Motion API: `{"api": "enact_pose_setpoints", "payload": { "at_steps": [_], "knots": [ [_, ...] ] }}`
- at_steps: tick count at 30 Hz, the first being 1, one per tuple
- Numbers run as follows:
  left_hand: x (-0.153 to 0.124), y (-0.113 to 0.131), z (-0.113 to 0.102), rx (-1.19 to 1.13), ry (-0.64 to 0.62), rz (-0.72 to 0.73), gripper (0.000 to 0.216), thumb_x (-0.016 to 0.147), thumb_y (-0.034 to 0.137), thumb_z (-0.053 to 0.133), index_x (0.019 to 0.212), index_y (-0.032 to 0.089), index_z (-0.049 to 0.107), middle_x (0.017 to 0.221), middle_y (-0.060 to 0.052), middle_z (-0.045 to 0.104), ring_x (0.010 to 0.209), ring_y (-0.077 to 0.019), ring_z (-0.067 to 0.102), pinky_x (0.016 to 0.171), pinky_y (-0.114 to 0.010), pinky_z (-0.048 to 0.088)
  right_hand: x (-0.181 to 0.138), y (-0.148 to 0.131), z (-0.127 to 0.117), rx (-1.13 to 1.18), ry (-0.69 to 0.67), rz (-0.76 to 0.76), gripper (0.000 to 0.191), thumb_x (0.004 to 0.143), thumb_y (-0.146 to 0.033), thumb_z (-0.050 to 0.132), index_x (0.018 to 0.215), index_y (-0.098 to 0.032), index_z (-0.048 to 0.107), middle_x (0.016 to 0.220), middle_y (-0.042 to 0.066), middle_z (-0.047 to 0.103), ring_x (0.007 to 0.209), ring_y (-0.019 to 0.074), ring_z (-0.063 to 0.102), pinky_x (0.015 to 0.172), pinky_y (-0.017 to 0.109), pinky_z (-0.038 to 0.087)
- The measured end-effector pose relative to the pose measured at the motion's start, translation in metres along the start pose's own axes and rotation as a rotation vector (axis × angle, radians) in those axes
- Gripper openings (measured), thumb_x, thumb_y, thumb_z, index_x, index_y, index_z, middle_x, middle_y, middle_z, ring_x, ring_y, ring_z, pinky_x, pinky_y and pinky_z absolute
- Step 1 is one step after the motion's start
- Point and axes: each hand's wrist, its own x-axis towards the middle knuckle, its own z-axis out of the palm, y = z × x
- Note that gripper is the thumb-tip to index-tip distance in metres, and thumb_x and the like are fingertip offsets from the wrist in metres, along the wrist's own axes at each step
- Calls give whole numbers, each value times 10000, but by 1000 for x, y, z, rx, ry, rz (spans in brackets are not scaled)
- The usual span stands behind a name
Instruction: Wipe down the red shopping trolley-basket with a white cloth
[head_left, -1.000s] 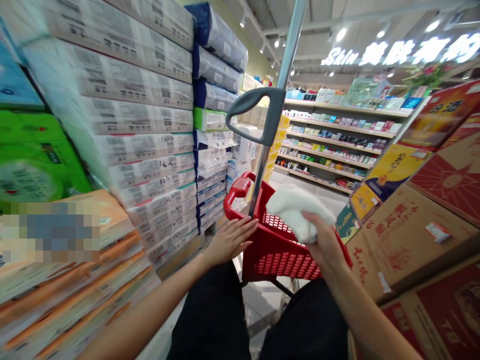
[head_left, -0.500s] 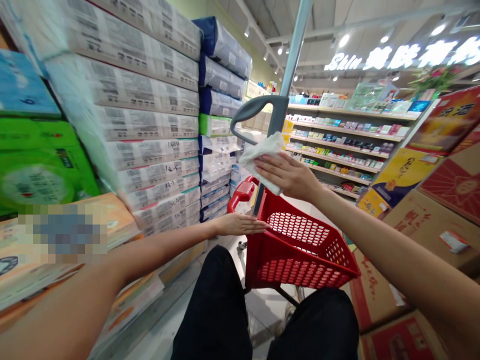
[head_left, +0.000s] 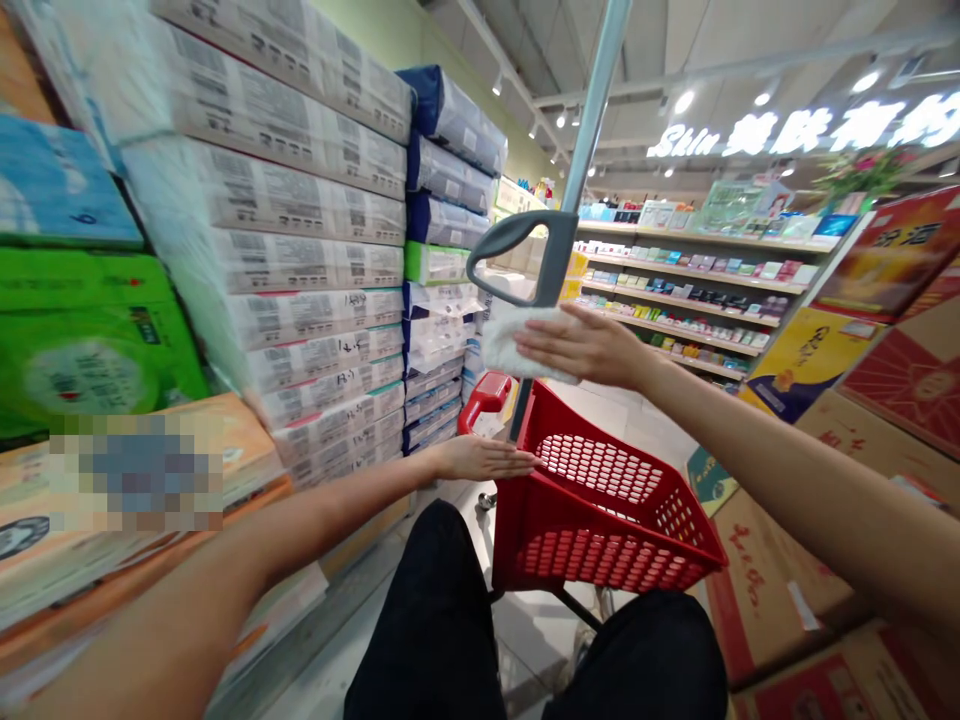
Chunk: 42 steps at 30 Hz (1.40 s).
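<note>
A red perforated shopping cart basket [head_left: 514,545] stands just in front of my knees. My left hand [head_left: 484,458] lies on its near left upper edge, fingers stretched out and together. A white cloth [head_left: 496,345] is under my right hand [head_left: 589,345], which presses it around the cart's dark grey upright. Just above the cloth is a grey loop handle [head_left: 557,262], and a pale metal pole [head_left: 596,120] rises from it. The cloth and hand hide part of the upright. A red grip piece [head_left: 486,393] juts out left of the upright.
Tall stacks of wrapped packs [head_left: 315,220] rise close on the left, with green packs [head_left: 90,340] nearer me. Cartons [head_left: 780,570] are piled along the right. Behind the cart stand shelves [head_left: 697,250] of small boxes. A caster wheel [head_left: 487,500] shows below the basket.
My right hand has slid the cloth a little way down the upright, uncovering the bottom of the grey loop handle. My left hand stays on the basket edge.
</note>
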Motion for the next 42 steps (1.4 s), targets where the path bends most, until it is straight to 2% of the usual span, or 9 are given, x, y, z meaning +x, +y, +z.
{"api": "enact_pose_setpoints", "payload": {
  "at_steps": [5, 10, 14, 19, 22, 26, 30, 35, 42],
  "knots": [
    [0, 2, 1, 0, -14, -13, 635, 874, 62, 381, 1484, 231, 332, 1604, 16, 235, 1459, -78, 188, 1199, -218, 247, 0, -30, 14, -27, 7, 133, 602, 952, -129, 478, 1498, -286, 279, 1509, -11, 421, 1431, 175, 327, 1193, 417, 325],
    [0, 3, 3, -26, -104, 52, 597, 910, 85, 339, 1483, 250, 329, 1596, 32, 258, 1454, -72, 188, 1212, -219, 222, -17, -97, 58, -11, 9, -75, 427, 947, -210, 521, 1373, -203, 499, 1444, 22, 516, 1370, 174, 436, 1145, 350, 403],
    [2, -1, -1, -109, -185, 57, 641, 902, 52, 311, 1505, 266, 267, 1620, 59, 153, 1457, -59, 75, 1222, -229, 206, -14, -51, 36, 24, 12, -120, 507, 945, -170, 521, 1435, -253, 416, 1488, -10, 458, 1405, 142, 375, 1165, 324, 372],
    [5, -4, -8, -226, -244, 33, 701, 866, -23, 330, 1507, 253, 265, 1616, 71, 161, 1448, -41, 24, 1214, -166, 168, 3, -8, 6, -35, 90, 168, 627, 946, -93, 479, 1500, -301, 272, 1528, -16, 383, 1451, 172, 273, 1191, 404, 323],
    [4, -4, -8, -320, -243, 9, 692, 879, -30, 304, 1504, 266, 272, 1612, 84, 159, 1448, -34, 35, 1217, -174, 179, 2, -53, 27, 25, 109, 255, 608, 926, -99, 505, 1486, -255, 328, 1516, 29, 407, 1444, 195, 299, 1188, 417, 333],
    [2, -1, -1, -396, -242, 24, 626, 923, 13, 260, 1500, 254, 290, 1602, 57, 198, 1455, -70, 91, 1228, -221, 179, -12, -109, 61, 36, 33, -53, 431, 938, -175, 505, 1368, -203, 508, 1415, 23, 548, 1342, 155, 471, 1136, 315, 416],
    [0, 1, 4, -314, -157, 15, 614, 923, 17, 287, 1492, 247, 311, 1611, 61, 168, 1460, -64, 93, 1225, -209, 165, -15, -67, 40, 41, -26, -118, 487, 954, -165, 480, 1433, -229, 422, 1467, -9, 486, 1383, 122, 408, 1154, 289, 387],
    [-1, 2, 4, -149, -33, -32, 625, 894, 25, 357, 1475, 254, 349, 1612, 49, 189, 1456, -53, 159, 1186, -180, 254, -2, -6, 5, 20, 39, 154, 620, 958, -98, 443, 1503, -319, 248, 1538, -32, 356, 1448, 151, 273, 1196, 402, 320],
    [-1, 1, 4, -210, 14, -48, 570, 900, 60, 390, 1439, 242, 421, 1587, 36, 274, 1457, -76, 195, 1188, -193, 261, -8, -102, 58, 41, 60, 81, 507, 948, -163, 501, 1446, -189, 405, 1448, 40, 500, 1370, 163, 432, 1124, 327, 425]
  ]
}}
